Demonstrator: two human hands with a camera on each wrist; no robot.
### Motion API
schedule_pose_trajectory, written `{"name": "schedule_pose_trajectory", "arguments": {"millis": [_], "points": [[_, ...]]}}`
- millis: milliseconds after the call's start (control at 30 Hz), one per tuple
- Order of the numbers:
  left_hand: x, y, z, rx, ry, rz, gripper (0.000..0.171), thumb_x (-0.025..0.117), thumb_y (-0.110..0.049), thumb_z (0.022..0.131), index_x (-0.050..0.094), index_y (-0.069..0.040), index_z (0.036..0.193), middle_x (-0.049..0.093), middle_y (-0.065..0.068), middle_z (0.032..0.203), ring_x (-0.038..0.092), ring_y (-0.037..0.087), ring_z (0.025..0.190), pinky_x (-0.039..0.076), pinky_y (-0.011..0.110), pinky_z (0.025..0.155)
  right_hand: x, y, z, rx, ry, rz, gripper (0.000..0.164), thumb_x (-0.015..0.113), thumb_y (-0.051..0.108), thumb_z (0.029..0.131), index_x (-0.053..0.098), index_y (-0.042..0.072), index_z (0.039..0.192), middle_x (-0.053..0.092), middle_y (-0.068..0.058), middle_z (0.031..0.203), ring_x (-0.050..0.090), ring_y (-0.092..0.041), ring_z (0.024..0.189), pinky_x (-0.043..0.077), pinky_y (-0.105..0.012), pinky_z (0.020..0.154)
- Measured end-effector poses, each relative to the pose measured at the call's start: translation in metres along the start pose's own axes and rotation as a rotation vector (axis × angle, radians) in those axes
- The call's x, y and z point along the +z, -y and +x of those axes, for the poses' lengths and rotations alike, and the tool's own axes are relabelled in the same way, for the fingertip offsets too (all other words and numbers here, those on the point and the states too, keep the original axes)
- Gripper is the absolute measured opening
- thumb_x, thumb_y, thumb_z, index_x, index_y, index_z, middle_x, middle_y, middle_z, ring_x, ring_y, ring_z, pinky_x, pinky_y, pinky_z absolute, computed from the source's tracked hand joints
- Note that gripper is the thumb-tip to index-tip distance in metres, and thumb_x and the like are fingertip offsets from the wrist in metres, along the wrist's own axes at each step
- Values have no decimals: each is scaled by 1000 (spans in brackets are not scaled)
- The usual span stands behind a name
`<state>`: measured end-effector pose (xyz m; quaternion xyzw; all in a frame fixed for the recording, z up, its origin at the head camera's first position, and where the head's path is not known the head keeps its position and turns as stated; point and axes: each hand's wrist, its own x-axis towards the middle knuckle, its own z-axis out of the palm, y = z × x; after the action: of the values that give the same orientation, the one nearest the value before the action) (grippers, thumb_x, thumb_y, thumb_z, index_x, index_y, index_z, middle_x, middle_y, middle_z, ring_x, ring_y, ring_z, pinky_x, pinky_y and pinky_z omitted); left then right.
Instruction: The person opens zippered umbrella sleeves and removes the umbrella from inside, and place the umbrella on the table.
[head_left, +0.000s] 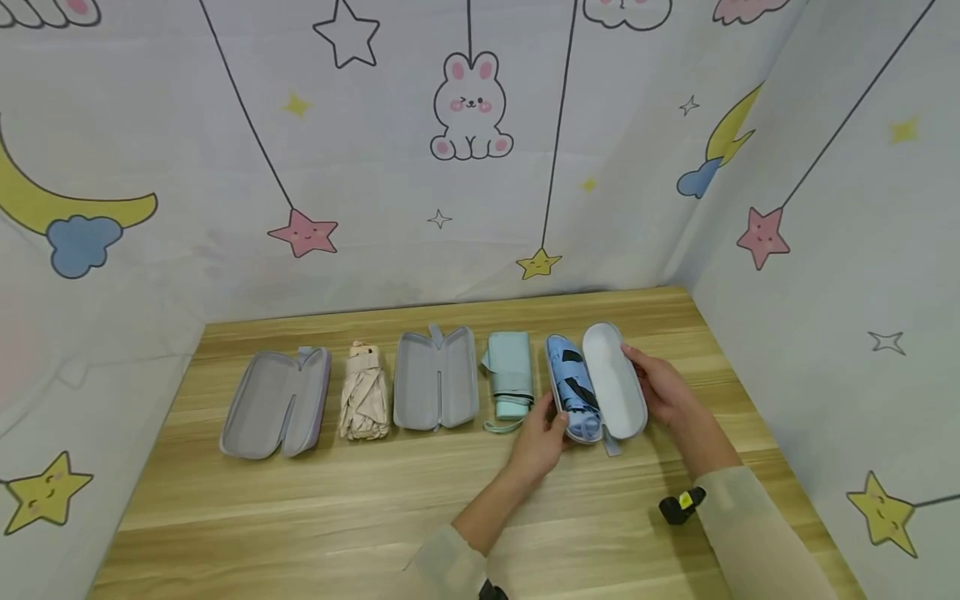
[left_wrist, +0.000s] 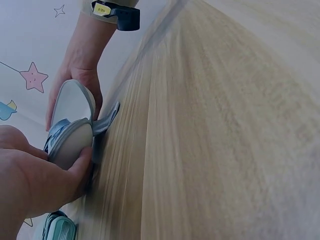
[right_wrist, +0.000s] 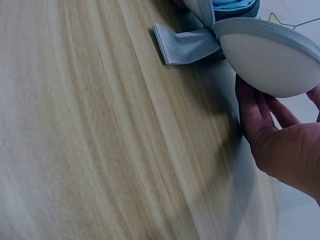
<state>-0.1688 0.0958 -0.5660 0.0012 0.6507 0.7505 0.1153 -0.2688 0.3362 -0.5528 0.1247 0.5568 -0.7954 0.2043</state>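
Note:
An opened zip case [head_left: 617, 383], white inside, lies at the right of the row with its two halves side by side. A folded blue umbrella [head_left: 572, 375] with dark straps fills its left half. My left hand [head_left: 538, 440] grips that half near its front end, thumb on the rounded shell [left_wrist: 75, 145]. My right hand [head_left: 663, 390] holds the other half by its outer side, and its fingers [right_wrist: 250, 107] curl under the white shell [right_wrist: 270, 65]. A grey strap tab [right_wrist: 187, 46] sticks out from the front end between the halves.
Left of the case lies a folded mint-green umbrella [head_left: 512, 367] with a wrist loop. Farther left are an open grey case [head_left: 457, 379], a folded beige umbrella [head_left: 364, 396] and another open grey case [head_left: 258, 404]. Patterned cloth [head_left: 375, 167] hangs behind the wooden table [head_left: 337, 517].

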Motion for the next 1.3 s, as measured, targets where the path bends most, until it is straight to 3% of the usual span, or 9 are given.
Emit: {"name": "schedule_pose_trajectory", "arguments": {"millis": [267, 400, 500, 633, 733, 1000, 1133, 1300], "points": [[-2, -3, 0, -23, 6, 6, 51, 45, 0, 110, 35, 8, 160, 51, 30, 148, 66, 32, 117, 61, 41, 90, -4, -3, 1, -27, -16, -84, 24, 62, 32, 109, 71, 11, 117, 75, 3, 103, 70, -9, 93, 59, -26, 82], [-2, -6, -1, -23, -10, 72, 52, 50, -2, 110, 36, 8, 159, 53, 28, 148, 68, 28, 111, 62, 39, 87, -3, -4, 0, -24, 0, -198, 52, 60, 38, 110, 58, -3, 142, 76, 2, 104, 72, -9, 95, 61, -29, 81], [-2, -6, -2, -10, -27, 176, 52, 56, -4, 108, 41, 7, 157, 58, 25, 144, 69, 19, 98, 63, 34, 80, -1, -3, -1, -30, 8, -292, 70, 56, 42, 111, 43, -13, 152, 76, 1, 104, 73, -11, 95, 62, -32, 80], [-2, -7, -4, 48, -67, 384, 51, 62, -6, 105, 49, 5, 153, 67, 20, 129, 64, 10, 81, 58, 27, 69, 3, -3, -2, -51, -16, -394, 73, 55, 44, 111, 43, -15, 153, 74, -1, 106, 73, -12, 93, 62, -32, 80], [-1, -8, -6, 93, -101, 487, 48, 64, -6, 104, 54, 6, 149, 68, 19, 128, 62, 11, 84, 55, 28, 73, 5, -3, -2, -73, -59, -480, 71, 57, 44, 110, 48, -14, 150, 72, -2, 101, 70, -10, 86, 61, -29, 74], [0, -9, -11, 120, -133, 562, 43, 60, -5, 105, 56, 8, 146, 67, 21, 129, 64, 21, 97, 54, 35, 85, 3, -2, -7, -104, -207, -637, 60, 62, 42, 108, 62, -9, 139, 56, 4, 75, 51, -6, 63, 47, -24, 56], [-1, -8, -11, 122, -132, 571, 43, 59, -5, 105, 56, 8, 146, 66, 22, 132, 64, 24, 101, 55, 37, 88, 2, -4, -6, -124, -270, -733, 59, 64, 45, 106, 67, -6, 135, 61, -1, 87, 53, -10, 72, 47, -26, 61], [0, -5, -11, 144, -141, 591, 42, 59, -5, 105, 56, 9, 145, 65, 23, 135, 65, 27, 106, 55, 41, 93, -2, -7, -4, -122, -300, -777, 62, 62, 48, 107, 66, -6, 138, 66, -19, 130, 58, -22, 106, 49, -25, 78]]}}
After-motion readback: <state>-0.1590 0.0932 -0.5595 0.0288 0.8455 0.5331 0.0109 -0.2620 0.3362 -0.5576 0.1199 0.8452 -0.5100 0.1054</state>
